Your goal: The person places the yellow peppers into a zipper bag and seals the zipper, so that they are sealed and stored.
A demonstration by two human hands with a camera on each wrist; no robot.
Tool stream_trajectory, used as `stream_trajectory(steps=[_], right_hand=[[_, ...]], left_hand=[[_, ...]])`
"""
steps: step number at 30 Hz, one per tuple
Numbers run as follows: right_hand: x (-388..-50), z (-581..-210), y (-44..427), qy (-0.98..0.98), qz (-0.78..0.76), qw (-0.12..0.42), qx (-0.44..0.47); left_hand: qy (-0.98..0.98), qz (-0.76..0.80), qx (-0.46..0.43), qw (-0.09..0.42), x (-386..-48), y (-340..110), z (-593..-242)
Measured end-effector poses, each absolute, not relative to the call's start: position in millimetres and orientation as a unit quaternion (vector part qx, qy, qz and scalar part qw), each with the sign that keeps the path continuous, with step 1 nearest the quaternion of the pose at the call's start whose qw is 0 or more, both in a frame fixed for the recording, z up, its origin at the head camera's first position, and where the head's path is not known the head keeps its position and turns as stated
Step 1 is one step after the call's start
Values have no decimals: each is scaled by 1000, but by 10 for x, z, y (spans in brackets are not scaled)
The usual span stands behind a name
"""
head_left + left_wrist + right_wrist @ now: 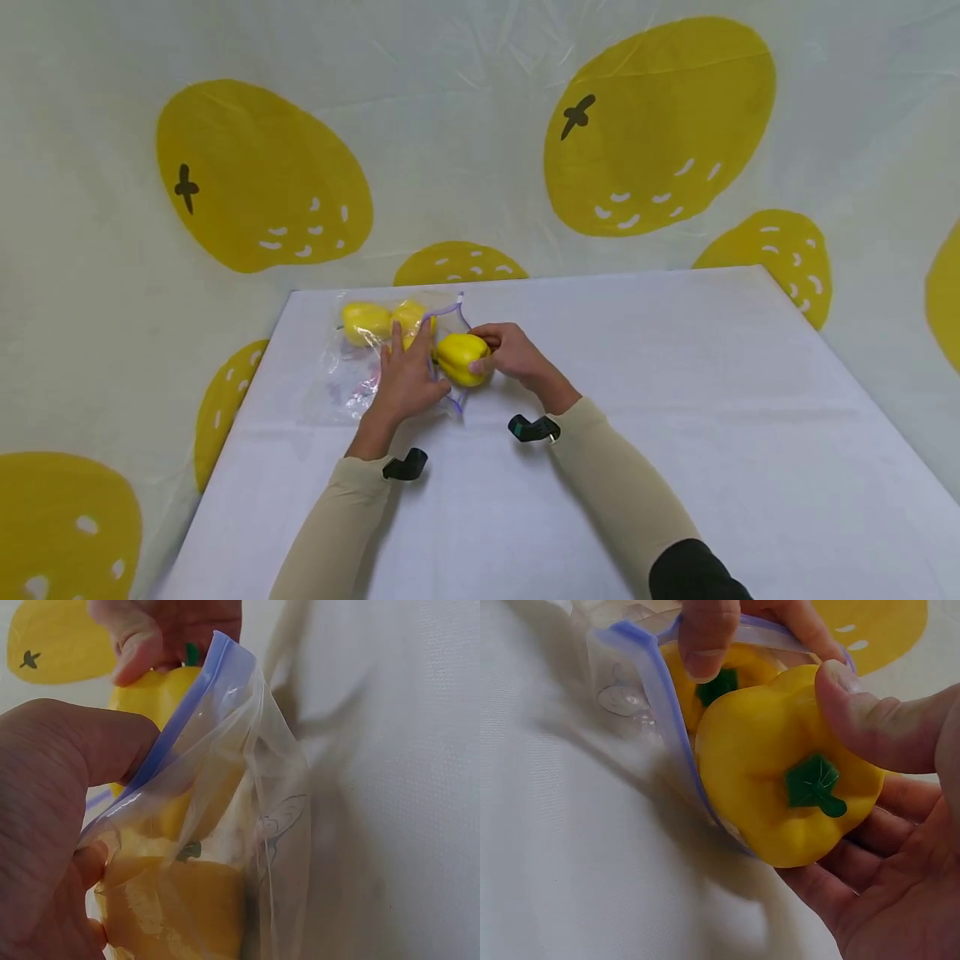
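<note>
A clear zip bag (322, 393) with a purple zip strip (676, 727) lies on the left of the table, its mouth facing right. Yellow bell peppers (365, 323) show through the plastic. My left hand (407, 379) lies over the bag near its mouth; its thumb hooks over the rim and it holds the plastic, the mouth parted. My right hand (517, 354) grips another yellow bell pepper (757, 761) between thumb and fingers. This pepper sits partly within the bag's mouth, its green stem towards my right palm. The left fingertips are partly hidden in the left wrist view.
A white cloth covers the table (675, 417), which extends to the right and front of the bag. Behind it hangs a pale backdrop (450, 167) printed with large yellow fruit. Dark wrist cameras (534, 428) sit on both sleeves.
</note>
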State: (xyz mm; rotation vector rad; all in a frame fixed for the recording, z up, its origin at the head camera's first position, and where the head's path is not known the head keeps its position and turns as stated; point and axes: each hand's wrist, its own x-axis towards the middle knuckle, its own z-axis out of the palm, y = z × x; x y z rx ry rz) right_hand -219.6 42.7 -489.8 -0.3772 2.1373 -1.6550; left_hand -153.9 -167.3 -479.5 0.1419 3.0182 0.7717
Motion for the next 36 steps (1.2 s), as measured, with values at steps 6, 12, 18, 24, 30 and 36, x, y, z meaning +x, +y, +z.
stream_trajectory(steps=[6,12,18,24,30,36], right_hand=[[-2217,-4941,408,762,-592,200,-172],[-2270,-5051,389,750,-598,205,-194],[-2286,-5114,344,744,-612,197,-181],[-2315,-5125,267,757,-589,188,-212],[-2311,-5101,256,785,-558,186,-196],[-2273,-5100,206,803,-534,154,-216]], left_hand=[[968,242,57,9,-1514,-1671,-4775],[971,232,57,12,-1506,-1673,-4782],[972,228,49,15,-1496,-1659,-4790],[975,216,48,13,-1483,-1670,-4764],[975,218,46,17,-1486,-1678,-4757],[976,212,45,22,-1476,-1653,-4728]])
